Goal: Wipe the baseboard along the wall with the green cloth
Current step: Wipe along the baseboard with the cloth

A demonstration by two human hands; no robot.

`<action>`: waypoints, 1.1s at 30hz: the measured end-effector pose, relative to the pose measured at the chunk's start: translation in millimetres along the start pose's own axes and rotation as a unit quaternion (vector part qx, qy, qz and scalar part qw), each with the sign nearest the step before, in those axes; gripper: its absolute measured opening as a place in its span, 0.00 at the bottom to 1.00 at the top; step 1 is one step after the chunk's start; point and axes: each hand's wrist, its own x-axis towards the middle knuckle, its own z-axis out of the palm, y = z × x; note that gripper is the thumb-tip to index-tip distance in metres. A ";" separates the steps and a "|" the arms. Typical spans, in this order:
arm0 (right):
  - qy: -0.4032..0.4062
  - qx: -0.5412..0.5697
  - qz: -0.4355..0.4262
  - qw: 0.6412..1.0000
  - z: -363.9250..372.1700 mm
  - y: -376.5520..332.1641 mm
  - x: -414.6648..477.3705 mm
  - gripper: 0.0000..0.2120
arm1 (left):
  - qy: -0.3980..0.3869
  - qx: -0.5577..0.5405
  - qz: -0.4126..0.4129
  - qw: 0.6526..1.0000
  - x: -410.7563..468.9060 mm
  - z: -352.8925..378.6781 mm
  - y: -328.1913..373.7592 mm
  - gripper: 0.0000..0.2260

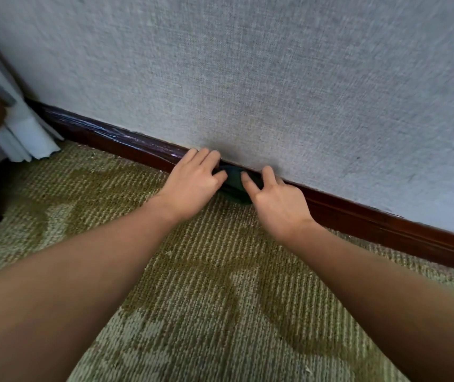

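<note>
**Baseboard wipe: both grips on the cloth, mid-wall**

The green cloth [232,183] is bunched up against the dark red-brown baseboard [371,224], right where it meets the carpet [220,299], about halfway along the stretch I can see. Most of the cloth is hidden between my hands.

Room-wise, the baseboard runs on a slant from upper left to lower right under the grey textured wall [275,78]. To the right it's bare trim all the way to the edge of view. To the left there's a scuffed, whitish-streaked stretch, ending where some white pleated fabric [27,133] hangs down in the corner. Something dark sits on the floor at the far left, can't tell what.

My left grip [192,186] is curled onto the cloth's left end, fingers over the top lip of the baseboard and thumb pointing in. My right grip [278,205] pinches the right end, thumb on the cloth and forefinger up at the top edge. Both forearms reach straight out, low over the carpet.
</note>
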 end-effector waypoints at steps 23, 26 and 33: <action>-0.026 0.000 -0.010 1.000 12.1 -6.5 10.6 0.31 | -0.027 -0.010 -0.015 0.999 4.9 15.9 -5.8 0.11; -0.032 0.018 -0.009 0.999 12.8 -8.5 11.9 0.32 | -0.042 -0.013 -0.035 0.998 4.8 18.6 -6.0 0.11; -0.066 0.172 0.035 0.982 1.1 -12.4 19.4 0.28 | -0.051 -0.020 -0.050 0.997 3.2 16.1 -16.2 0.12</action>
